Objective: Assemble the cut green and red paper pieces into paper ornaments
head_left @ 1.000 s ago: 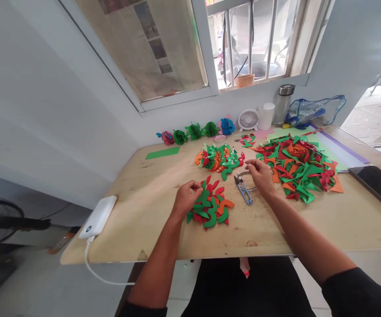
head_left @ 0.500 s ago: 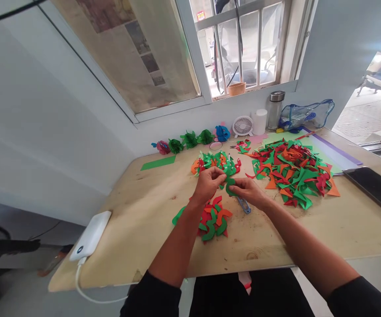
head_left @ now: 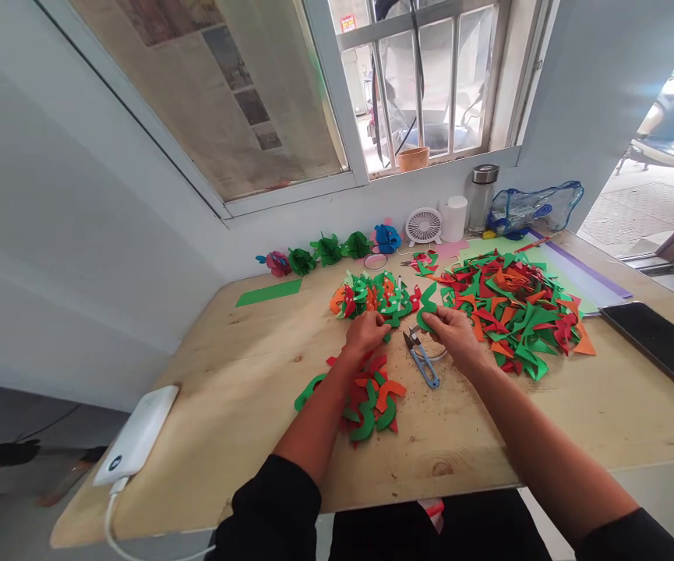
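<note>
Between thumb and fingers, my right hand [head_left: 452, 333] pinches a curved green paper piece [head_left: 427, 310]. My left hand [head_left: 367, 333] is closed, with a bit of green paper at its fingertips, just in front of a pile of curled green, red and orange pieces [head_left: 375, 293]. Below my left hand lies a heap of cut curved pieces [head_left: 365, 411], partly hidden by my forearm. Blue-handled thread snips [head_left: 424, 365] rest on the table between my hands, beside a ring-shaped object. A large heap of green, red and orange scraps [head_left: 524, 308] is to the right.
Along the wall of the wooden table [head_left: 243, 389] stand paper flowers [head_left: 329, 249], a small fan [head_left: 424, 226], a white cylinder [head_left: 455, 218], a glass bottle [head_left: 481, 201] and a clear pouch [head_left: 535, 210]. A phone [head_left: 658, 347] lies right, a white power bank [head_left: 138, 436] left.
My hands have moved apart, the right one going right with the green curved piece. The snips now show more fully between them, and the view has shifted slightly.
</note>
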{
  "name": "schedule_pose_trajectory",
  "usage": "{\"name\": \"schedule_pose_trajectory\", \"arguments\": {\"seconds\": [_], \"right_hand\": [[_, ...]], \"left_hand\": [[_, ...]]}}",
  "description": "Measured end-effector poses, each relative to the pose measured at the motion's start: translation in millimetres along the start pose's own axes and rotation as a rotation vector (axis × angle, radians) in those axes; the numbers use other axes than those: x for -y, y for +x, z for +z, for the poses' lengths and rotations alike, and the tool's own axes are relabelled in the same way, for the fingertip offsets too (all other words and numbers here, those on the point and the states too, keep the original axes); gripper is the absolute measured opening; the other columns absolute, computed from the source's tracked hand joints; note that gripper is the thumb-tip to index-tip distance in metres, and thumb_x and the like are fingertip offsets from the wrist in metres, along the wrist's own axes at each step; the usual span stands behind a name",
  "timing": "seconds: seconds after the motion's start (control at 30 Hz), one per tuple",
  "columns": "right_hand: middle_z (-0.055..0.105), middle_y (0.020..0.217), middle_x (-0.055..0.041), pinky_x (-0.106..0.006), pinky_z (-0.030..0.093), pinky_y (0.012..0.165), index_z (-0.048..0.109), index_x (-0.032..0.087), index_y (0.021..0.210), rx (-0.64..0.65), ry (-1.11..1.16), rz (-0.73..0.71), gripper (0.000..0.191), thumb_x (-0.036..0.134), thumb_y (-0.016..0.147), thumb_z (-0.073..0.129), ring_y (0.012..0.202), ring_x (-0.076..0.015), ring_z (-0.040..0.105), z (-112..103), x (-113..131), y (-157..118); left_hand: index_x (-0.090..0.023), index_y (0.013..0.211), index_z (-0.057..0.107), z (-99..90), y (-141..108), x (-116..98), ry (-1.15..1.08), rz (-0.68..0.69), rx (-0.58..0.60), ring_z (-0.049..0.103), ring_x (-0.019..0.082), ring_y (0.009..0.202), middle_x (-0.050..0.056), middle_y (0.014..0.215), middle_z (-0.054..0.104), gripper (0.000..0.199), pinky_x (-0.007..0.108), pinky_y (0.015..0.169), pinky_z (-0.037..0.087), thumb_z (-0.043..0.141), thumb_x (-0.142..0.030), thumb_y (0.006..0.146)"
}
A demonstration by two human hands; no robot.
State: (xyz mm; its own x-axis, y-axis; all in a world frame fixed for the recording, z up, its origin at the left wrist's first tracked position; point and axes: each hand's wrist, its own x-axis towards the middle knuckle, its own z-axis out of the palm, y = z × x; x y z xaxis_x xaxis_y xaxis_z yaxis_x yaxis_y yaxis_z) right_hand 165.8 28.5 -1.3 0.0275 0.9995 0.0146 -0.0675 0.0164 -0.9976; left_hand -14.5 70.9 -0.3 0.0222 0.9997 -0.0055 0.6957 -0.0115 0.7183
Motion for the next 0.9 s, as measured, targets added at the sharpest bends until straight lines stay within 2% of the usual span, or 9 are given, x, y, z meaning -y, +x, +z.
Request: {"name": "schedule_pose_trajectory", "arguments": {"seconds": [0.13,0.23,0.3,0.4,0.47,0.57,0.67,0.73,0.9], "right_hand": [[0.051,0.051,0.0023,-0.022,0.026,0.041,0.053,0.018,0.057,-0.012,-0.019,0.001,0.030,0.045,0.068,0.060,0.043,-0.0074,0.035,0.9,2.4,-0.9],[0.046,0.048,0.0037,-0.022,0.025,0.041,0.051,0.018,0.056,-0.011,-0.056,0.001,0.030,0.044,0.069,0.059,0.043,-0.0071,0.033,2.3,6.9,-3.6],[0.042,0.047,0.0046,-0.022,0.025,0.041,0.049,0.018,0.056,0.002,-0.060,-0.002,0.031,0.044,0.070,0.058,0.043,-0.0070,0.033,3.2,9.4,-5.3],[0.041,0.048,0.0048,-0.022,0.026,0.041,0.047,0.018,0.057,0.000,-0.074,-0.013,0.032,0.046,0.070,0.057,0.044,-0.0070,0.033,3.6,9.9,-5.9],[0.040,0.048,0.0049,-0.021,0.026,0.041,0.046,0.018,0.057,-0.011,-0.101,-0.018,0.032,0.046,0.070,0.057,0.044,-0.0069,0.032,2.9,7.8,-4.7],[0.041,0.048,0.0044,-0.021,0.026,0.041,0.045,0.019,0.056,-0.035,-0.138,-0.015,0.032,0.046,0.070,0.056,0.044,-0.0068,0.032,1.2,3.2,-1.7],[0.043,0.049,0.0037,-0.021,0.026,0.041,0.047,0.018,0.056,-0.037,-0.140,-0.008,0.031,0.045,0.070,0.056,0.044,-0.0070,0.033,0.1,-0.2,0.1],[0.042,0.048,0.0043,-0.021,0.025,0.042,0.047,0.018,0.057,-0.030,-0.130,-0.002,0.031,0.044,0.071,0.056,0.045,-0.0071,0.033,0.3,-0.9,-0.1],[0.037,0.048,0.0060,-0.022,0.022,0.043,0.046,0.018,0.057,0.047,-0.070,0.042,0.032,0.045,0.071,0.058,0.045,-0.0067,0.029,3.6,2.1,-3.8]], "left_hand": [[-0.017,0.051,0.057,-7.1,-4.5,-2.4,-0.033,0.033,0.138,0.052,0.013,0.050,-0.002,0.048,0.054,0.015,0.022,0.049,0.034,0.064,-0.025,0.061],[-0.016,0.057,0.058,-21.0,-6.5,-11.4,-0.045,0.083,0.149,0.054,0.012,0.053,0.000,0.053,0.058,0.017,0.022,0.052,0.037,0.060,-0.029,0.067],[-0.017,0.064,0.060,-29.7,-4.3,-20.8,0.083,0.118,-0.033,0.056,0.014,0.059,0.001,0.060,0.062,0.015,0.023,0.055,0.037,0.059,-0.030,0.070],[-0.018,0.076,0.062,-33.7,4.4,-35.1,0.426,0.058,-0.295,0.060,0.019,0.072,0.006,0.072,0.065,0.017,0.026,0.060,0.037,0.052,-0.032,0.078],[-0.018,0.088,0.062,-28.9,10.7,-41.7,0.579,0.046,-0.321,0.062,0.023,0.079,0.010,0.080,0.066,0.022,0.028,0.063,0.038,0.045,-0.031,0.083],[-0.016,0.097,0.061,-16.7,13.4,-44.6,0.683,0.022,-0.211,0.062,0.025,0.081,0.013,0.083,0.066,0.025,0.029,0.065,0.039,0.049,-0.032,0.082],[-0.018,0.095,0.062,-9.1,5.3,-40.1,0.602,0.077,-0.159,0.062,0.023,0.078,0.010,0.080,0.066,0.026,0.028,0.063,0.039,0.052,-0.037,0.081],[-0.018,0.083,0.064,-8.9,-2.9,-34.5,0.485,0.125,-0.158,0.062,0.022,0.075,0.009,0.076,0.066,0.020,0.028,0.062,0.038,0.054,-0.035,0.080],[-0.017,0.061,0.062,-12.6,-19.1,-21.0,-0.038,0.202,0.017,0.054,0.013,0.054,0.002,0.057,0.061,0.024,0.024,0.053,0.037,0.055,-0.033,0.077]]}}
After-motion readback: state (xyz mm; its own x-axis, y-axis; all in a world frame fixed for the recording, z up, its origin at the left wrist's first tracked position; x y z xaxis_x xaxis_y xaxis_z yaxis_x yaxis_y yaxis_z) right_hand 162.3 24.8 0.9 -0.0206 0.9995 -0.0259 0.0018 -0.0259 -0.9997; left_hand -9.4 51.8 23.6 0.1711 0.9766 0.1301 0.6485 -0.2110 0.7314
